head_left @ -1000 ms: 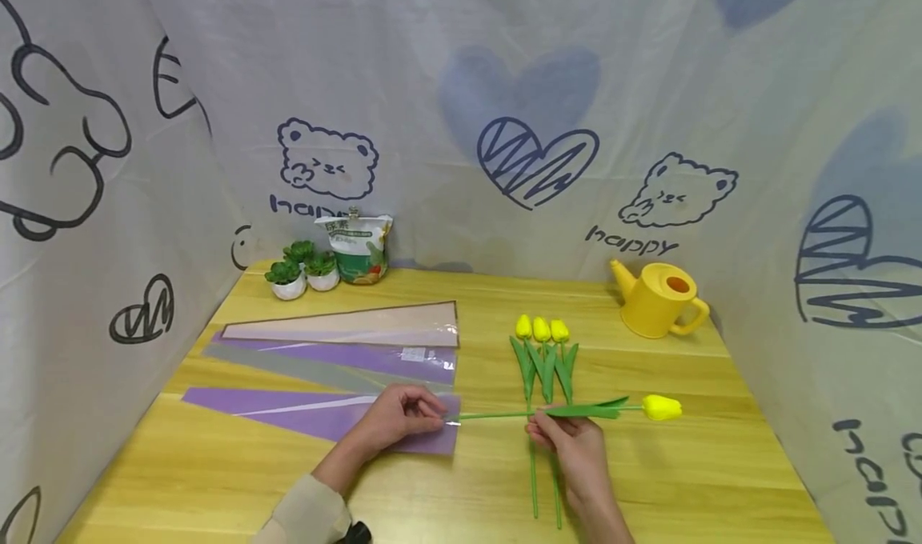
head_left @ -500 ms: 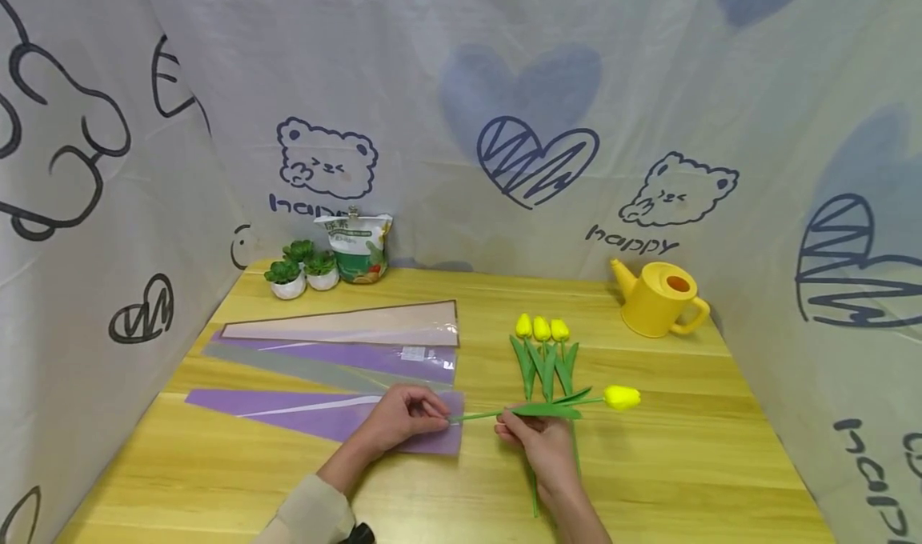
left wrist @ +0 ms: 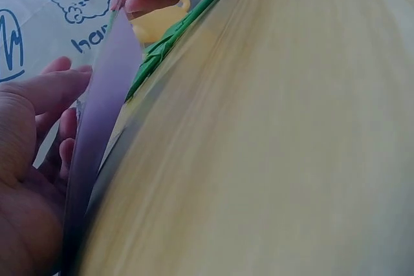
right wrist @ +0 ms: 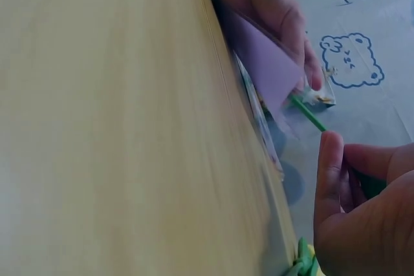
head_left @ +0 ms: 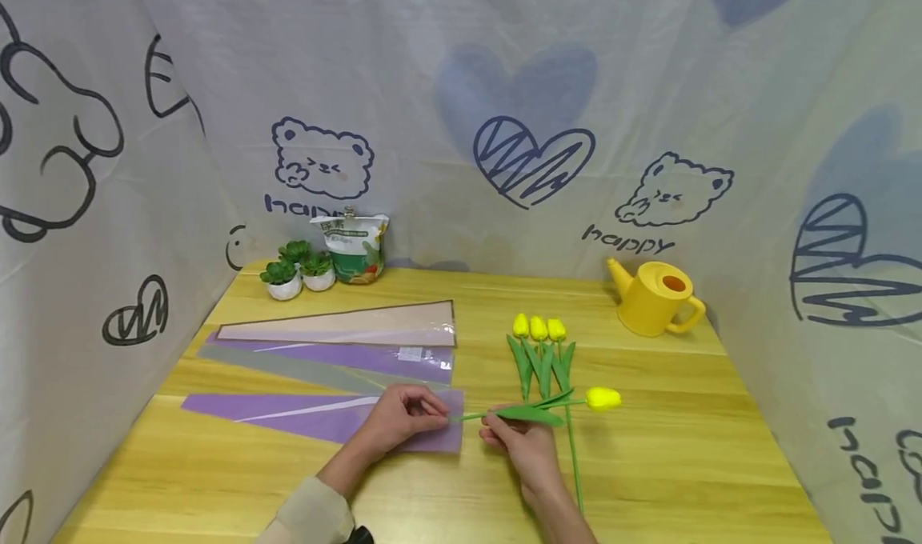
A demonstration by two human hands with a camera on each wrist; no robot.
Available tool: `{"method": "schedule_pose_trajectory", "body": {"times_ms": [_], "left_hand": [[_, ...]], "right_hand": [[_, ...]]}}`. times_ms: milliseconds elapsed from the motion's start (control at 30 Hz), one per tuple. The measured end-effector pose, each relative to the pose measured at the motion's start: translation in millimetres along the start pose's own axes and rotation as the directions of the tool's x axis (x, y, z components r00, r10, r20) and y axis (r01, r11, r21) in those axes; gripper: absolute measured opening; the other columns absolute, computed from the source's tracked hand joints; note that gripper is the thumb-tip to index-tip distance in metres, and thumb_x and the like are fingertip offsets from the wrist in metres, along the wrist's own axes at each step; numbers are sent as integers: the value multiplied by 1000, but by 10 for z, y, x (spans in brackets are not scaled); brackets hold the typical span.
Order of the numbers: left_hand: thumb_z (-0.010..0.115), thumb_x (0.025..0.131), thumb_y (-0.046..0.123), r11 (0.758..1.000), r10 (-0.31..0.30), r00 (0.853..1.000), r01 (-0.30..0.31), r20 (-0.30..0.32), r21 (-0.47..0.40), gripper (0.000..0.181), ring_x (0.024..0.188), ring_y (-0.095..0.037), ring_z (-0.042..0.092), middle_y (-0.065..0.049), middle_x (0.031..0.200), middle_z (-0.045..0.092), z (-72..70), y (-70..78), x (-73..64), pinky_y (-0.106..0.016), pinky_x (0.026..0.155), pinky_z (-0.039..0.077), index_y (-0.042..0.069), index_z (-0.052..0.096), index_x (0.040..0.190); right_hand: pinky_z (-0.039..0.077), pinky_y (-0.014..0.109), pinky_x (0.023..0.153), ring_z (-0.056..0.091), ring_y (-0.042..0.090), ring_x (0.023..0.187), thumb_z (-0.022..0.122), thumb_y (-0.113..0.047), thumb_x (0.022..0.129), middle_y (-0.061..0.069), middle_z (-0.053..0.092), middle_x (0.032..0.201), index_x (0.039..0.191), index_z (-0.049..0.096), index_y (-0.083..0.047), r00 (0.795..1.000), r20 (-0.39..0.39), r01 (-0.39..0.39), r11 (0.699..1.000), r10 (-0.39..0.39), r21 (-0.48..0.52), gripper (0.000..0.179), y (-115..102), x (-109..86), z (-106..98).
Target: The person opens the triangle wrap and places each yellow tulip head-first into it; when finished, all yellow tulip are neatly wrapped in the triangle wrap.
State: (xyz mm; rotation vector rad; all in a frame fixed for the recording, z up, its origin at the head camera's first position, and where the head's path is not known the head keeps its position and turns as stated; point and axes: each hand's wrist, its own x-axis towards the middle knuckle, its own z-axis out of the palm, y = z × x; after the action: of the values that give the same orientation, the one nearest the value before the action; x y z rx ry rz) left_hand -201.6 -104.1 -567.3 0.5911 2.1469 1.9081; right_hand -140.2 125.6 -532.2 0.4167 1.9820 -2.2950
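My left hand (head_left: pixel 402 421) pinches the wide end of a purple flower wrapping sleeve (head_left: pixel 310 418), lifted off the tabletop in the left wrist view. Between thumb and fingers of my right hand (head_left: pixel 529 454) is the stem of a yellow artificial tulip (head_left: pixel 531 415), held level with its bloom pointing right. The stem's lower end runs to the sleeve's mouth; in the right wrist view it meets the purple film (right wrist: pixel 268 66), and its tip is hidden. Behind the right hand, three more yellow tulips (head_left: pixel 539 328) lie side by side, their stems partly covered by the hand.
Flat purple, grey and pink-beige sleeves (head_left: pixel 338 324) lie at the left behind the held one. Small potted succulents (head_left: pixel 284 280) and a clipped bag (head_left: pixel 355 250) stand at the back left. A yellow watering can (head_left: pixel 655 298) is at the back right. Patterned cloth encloses the table.
My right hand has moved left with the tulip, bringing its stem further toward and into the sleeve's wide end. The left hand has stayed nearly in place on the sleeve.
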Motion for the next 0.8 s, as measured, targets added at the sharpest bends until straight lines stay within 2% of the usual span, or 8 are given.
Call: {"method": "schedule_pose_trajectory", "body": {"times_ms": [200, 333, 800], "left_hand": [[87, 82, 9, 1000, 4, 1000, -5, 4, 20, 14, 62, -5, 60, -16, 84, 76, 14, 50, 8, -19, 56, 48, 4, 80, 94], [87, 82, 9, 999, 17, 1000, -17, 0, 36, 13, 61, -5, 59, -15, 84, 76, 35, 81, 8, -19, 56, 47, 6, 80, 93], [87, 81, 6, 997, 69, 998, -69, 1, 43, 14, 60, -3, 56, -21, 82, 75, 120, 76, 64, -17, 54, 43, 3, 79, 92]], "right_hand": [[63, 28, 75, 75, 15, 74, 73, -3, 95, 15, 77, 94, 117, 65, 16, 1000, 17, 5, 1000, -5, 10, 30, 27, -2, 79], [63, 27, 74, 75, 15, 73, 73, -3, 95, 13, 77, 92, 117, 65, 16, 999, 32, -11, 1000, 11, 21, 30, 52, -9, 116], [61, 23, 68, 71, 11, 70, 71, -3, 96, 5, 75, 85, 116, 66, 13, 998, 48, -48, 998, 47, 30, 26, 89, 3, 191]]}}
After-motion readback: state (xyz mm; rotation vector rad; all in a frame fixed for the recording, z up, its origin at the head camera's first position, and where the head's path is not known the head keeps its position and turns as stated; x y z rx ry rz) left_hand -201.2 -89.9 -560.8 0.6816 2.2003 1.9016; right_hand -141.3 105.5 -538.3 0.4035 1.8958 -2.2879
